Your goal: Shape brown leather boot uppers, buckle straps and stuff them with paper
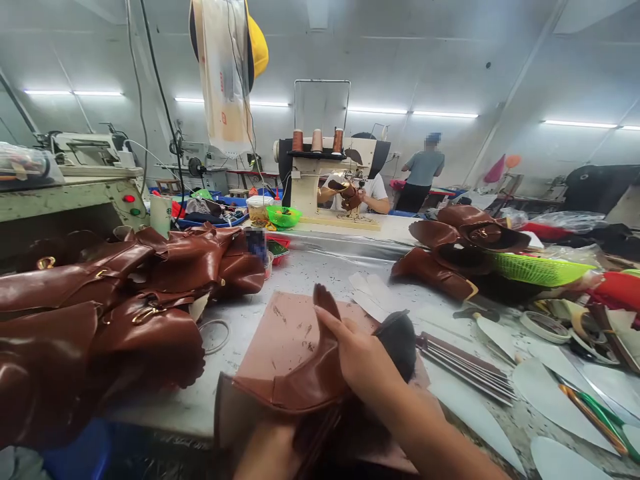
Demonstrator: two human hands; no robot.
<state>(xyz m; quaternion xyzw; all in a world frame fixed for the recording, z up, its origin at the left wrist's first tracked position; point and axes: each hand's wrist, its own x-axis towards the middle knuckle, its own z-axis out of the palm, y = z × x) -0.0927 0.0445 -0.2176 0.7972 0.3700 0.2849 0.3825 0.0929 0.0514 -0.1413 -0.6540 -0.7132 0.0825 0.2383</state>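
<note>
A glossy brown leather boot upper (310,373) is held up low in the middle of the view, over a pinkish board (285,317). My right hand (363,357) grips its edge, thumb stretched along the outer face and the other fingers out of sight behind. My left hand (267,447) reaches in from below against the same boot upper; leather covers its fingers, so their pose is hidden. A black piece of material (399,340) sticks out just beyond my right wrist, and I cannot tell whether it belongs to the upper.
Brown boot uppers (150,320) are heaped at left, with more (445,250) by a green basket (540,267) at right. Stacked strips (470,370), white pieces (555,400), tape rolls (545,327) and green-handled scissors (595,417) lie rightward. A co-worker sits behind a sewing machine (310,187).
</note>
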